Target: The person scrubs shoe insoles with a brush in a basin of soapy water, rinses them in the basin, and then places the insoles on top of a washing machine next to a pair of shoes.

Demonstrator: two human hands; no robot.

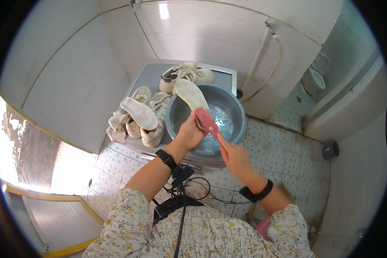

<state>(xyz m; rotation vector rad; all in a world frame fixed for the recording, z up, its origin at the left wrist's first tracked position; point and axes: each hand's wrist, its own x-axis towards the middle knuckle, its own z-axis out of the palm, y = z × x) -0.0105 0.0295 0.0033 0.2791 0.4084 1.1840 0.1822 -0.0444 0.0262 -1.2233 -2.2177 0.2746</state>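
My left hand [189, 132] grips the heel end of a whitish insole [191, 93], its toe end tilted up and away over the basin. My right hand [236, 159] is closed round the handle of a pink brush [206, 119]. The brush's head lies against the insole close to my left fingers; its bristles are hidden. Under both hands a grey-blue basin [239, 112] holds some water [221, 124]. Left of the basin, a second insole [139, 113] rests on top of off-white shoes [152, 136]. More off-white laced shoes [173, 77] stand behind the basin.
Basin and shoes stand on a grey-topped appliance or cabinet [221, 74] against the tiled wall. A hose [281, 53] hangs from a wall tap at the right. Black cables [202, 185] dangle before me. A dark bin-like container [330, 150] is by the right wall; a toilet [316, 79] shows beyond a doorway.
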